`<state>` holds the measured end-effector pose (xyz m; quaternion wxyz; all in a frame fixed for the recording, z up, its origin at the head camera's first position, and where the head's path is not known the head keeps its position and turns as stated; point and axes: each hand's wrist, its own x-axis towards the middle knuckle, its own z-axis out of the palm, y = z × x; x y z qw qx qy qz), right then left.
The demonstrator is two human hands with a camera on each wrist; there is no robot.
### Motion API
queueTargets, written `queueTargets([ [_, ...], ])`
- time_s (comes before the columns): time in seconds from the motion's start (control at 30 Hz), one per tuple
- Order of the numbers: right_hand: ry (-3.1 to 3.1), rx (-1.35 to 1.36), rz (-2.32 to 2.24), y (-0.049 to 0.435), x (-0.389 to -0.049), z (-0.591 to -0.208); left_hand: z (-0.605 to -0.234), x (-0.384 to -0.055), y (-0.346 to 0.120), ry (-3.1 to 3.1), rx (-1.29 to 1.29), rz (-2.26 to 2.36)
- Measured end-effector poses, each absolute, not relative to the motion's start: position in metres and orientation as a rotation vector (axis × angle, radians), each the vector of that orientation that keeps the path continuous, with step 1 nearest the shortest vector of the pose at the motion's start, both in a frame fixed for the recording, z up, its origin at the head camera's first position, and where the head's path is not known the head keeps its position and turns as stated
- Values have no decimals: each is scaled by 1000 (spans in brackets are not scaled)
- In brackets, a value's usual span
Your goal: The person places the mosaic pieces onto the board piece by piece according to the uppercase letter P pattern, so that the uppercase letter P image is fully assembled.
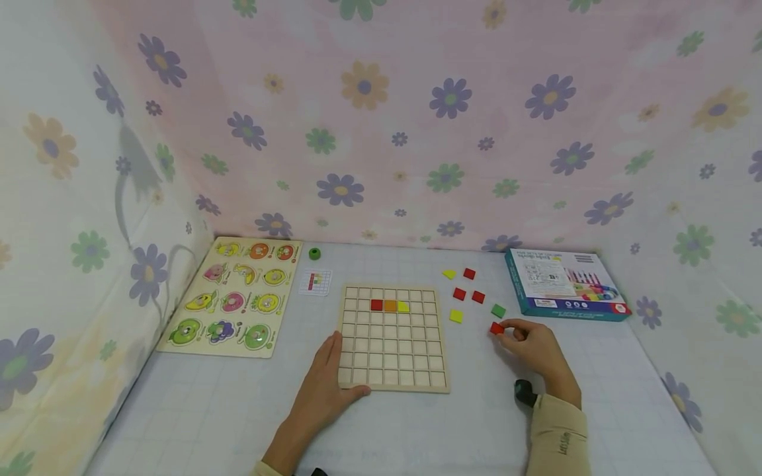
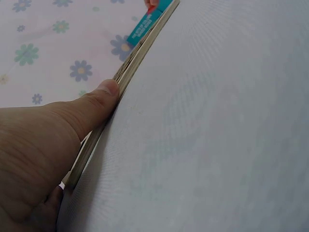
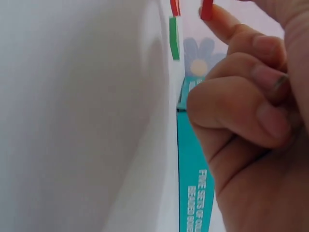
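Observation:
A wooden grid board (image 1: 387, 363) lies on the table, with a red tile (image 1: 377, 305), an orange tile (image 1: 389, 305) and a yellow tile (image 1: 403, 306) side by side in one row. My left hand (image 1: 324, 387) rests at its near left corner, straight fingers along the left side and thumb (image 2: 104, 96) against the front edge. To the right of the board, my right hand (image 1: 532, 347) pinches a red square tile (image 3: 206, 9) between thumb and index finger, its other fingers curled. Close by lies a green tile (image 1: 498, 310). Several red and yellow tiles (image 1: 456, 316) lie loose beside the board.
A fruit picture puzzle board (image 1: 280, 264) lies at the left. Between it and the grid board are a small pattern card (image 1: 315, 282) and a green ring-shaped piece (image 1: 314, 253). A teal box (image 1: 568, 284) stands behind the right hand. Flowered cloth (image 1: 411, 132) surrounds the table.

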<state>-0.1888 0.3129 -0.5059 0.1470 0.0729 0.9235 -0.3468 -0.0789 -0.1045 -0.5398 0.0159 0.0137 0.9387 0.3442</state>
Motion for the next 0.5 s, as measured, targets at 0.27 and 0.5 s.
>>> queueTargets([
  [0.27, 2666, 187, -991, 295, -190, -502, -537, -78, -104, 2909, 42, 1099],
  [0.5, 2693, 131, -1027, 276, -194, -499, -538, -77, -105, 2925, 43, 1077],
])
